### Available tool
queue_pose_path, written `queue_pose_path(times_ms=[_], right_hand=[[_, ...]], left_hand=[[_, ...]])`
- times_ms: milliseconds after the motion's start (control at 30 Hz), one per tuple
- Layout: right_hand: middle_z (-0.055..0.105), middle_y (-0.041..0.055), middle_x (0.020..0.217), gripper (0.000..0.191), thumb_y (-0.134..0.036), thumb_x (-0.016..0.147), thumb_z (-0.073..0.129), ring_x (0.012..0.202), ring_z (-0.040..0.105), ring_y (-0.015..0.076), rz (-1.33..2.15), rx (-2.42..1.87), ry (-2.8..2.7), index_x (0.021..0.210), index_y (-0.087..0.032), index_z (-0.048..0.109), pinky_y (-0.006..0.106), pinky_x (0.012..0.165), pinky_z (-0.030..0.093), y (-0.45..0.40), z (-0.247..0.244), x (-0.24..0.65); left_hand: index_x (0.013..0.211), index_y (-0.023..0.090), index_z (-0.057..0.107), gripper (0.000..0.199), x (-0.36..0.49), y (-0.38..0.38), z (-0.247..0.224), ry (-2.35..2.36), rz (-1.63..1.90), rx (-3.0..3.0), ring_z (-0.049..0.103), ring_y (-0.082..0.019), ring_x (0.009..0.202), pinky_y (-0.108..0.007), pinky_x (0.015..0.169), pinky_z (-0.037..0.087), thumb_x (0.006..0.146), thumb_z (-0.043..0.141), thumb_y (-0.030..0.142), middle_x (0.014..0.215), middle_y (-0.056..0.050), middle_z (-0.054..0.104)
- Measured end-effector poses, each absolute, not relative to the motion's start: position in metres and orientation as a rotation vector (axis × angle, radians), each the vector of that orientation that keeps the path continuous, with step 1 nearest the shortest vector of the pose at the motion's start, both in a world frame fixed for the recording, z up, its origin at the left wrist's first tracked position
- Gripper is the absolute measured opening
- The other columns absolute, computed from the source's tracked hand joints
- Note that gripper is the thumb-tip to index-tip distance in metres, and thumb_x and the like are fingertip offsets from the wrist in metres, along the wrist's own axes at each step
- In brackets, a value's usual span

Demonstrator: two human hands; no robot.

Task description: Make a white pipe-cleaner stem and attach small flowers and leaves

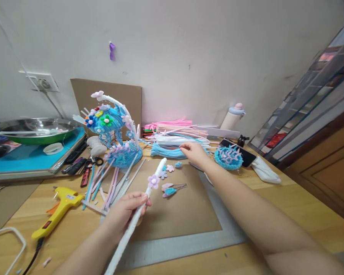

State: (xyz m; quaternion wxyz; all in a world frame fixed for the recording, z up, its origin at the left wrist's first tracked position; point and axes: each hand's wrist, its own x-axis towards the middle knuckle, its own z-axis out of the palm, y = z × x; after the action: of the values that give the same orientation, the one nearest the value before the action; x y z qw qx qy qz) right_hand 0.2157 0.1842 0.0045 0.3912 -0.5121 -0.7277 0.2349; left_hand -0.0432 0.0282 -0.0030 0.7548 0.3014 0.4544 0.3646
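Observation:
My left hand point(134, 208) is closed around a long white fuzzy stem point(129, 233), which slants up and away. A lilac flower point(153, 181) with a white centre sits on the stem near its upper end. My right hand point(195, 153) reaches to the bundles of pipe cleaners at the back, by a blue bundle point(167, 151); its fingers are bent together, and what they hold, if anything, is too small to tell. Small loose flowers point(170, 168) and pink and blue buds point(169, 191) lie on the brown cardboard point(180, 217) beyond my left hand.
A yellow glue gun point(59, 212) with a cord lies left, near scissors point(94, 162) and loose strips. Behind stands a blue flowered craft piece point(111, 122). A blue round piece point(228, 157), phone point(248, 156), white packet point(265, 170) and bottle point(232, 118) are at right.

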Motion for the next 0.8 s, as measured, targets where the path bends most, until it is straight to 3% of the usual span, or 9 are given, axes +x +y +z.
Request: queue_pose_path(times_ms=[133,367,500,633,800], right_hand=[[0.065,0.0094,0.092,0.014,-0.015,0.074,0.056,0.091,0.056,0.0233,0.337,-1.269,-2.003,0.084,-0.015,0.067,0.036,0.086,0.039,0.22,0.0,0.208],[0.058,0.0095,0.113,0.023,-0.025,0.08,0.055,0.11,0.045,0.0235,0.106,-1.223,-2.139,0.101,-0.019,0.063,0.036,0.093,0.03,0.26,0.006,0.168],[0.064,0.0075,0.1,0.012,-0.023,0.078,0.057,0.104,0.049,0.0245,0.109,-1.267,-2.188,0.084,-0.02,0.066,0.039,0.09,0.029,0.274,0.006,0.151],[0.065,0.0072,0.098,0.018,-0.026,0.083,0.05,0.095,0.054,0.0227,0.155,-1.305,-2.168,0.092,-0.019,0.065,0.039,0.086,0.03,0.284,0.003,0.146],[0.069,0.0049,0.08,0.006,-0.025,0.069,0.067,0.088,0.057,0.025,0.248,-1.257,-2.187,0.071,-0.02,0.068,0.042,0.088,0.029,0.287,-0.005,0.15]], left_hand=[[0.065,0.011,0.061,0.022,-0.049,0.031,-0.016,0.983,0.798,0.622,0.03,-0.001,0.031,-0.015,0.034,0.014,0.071,0.065,0.032,0.044,0.002,0.049],[0.065,0.011,0.061,0.023,-0.054,0.034,-0.014,1.036,0.804,0.624,0.033,-0.002,0.032,-0.016,0.035,0.014,0.07,0.066,0.033,0.044,0.002,0.05],[0.067,0.011,0.063,0.024,-0.056,0.035,-0.014,1.088,0.808,0.658,0.033,-0.002,0.033,-0.016,0.036,0.015,0.07,0.066,0.034,0.046,0.002,0.051],[0.069,0.011,0.064,0.024,-0.058,0.035,-0.016,1.072,0.828,0.675,0.032,-0.002,0.034,-0.018,0.037,0.015,0.071,0.065,0.035,0.047,0.002,0.051],[0.072,0.011,0.063,0.023,-0.06,0.033,-0.017,1.037,0.844,0.673,0.032,-0.003,0.034,-0.019,0.036,0.015,0.072,0.063,0.034,0.049,0.003,0.05]])
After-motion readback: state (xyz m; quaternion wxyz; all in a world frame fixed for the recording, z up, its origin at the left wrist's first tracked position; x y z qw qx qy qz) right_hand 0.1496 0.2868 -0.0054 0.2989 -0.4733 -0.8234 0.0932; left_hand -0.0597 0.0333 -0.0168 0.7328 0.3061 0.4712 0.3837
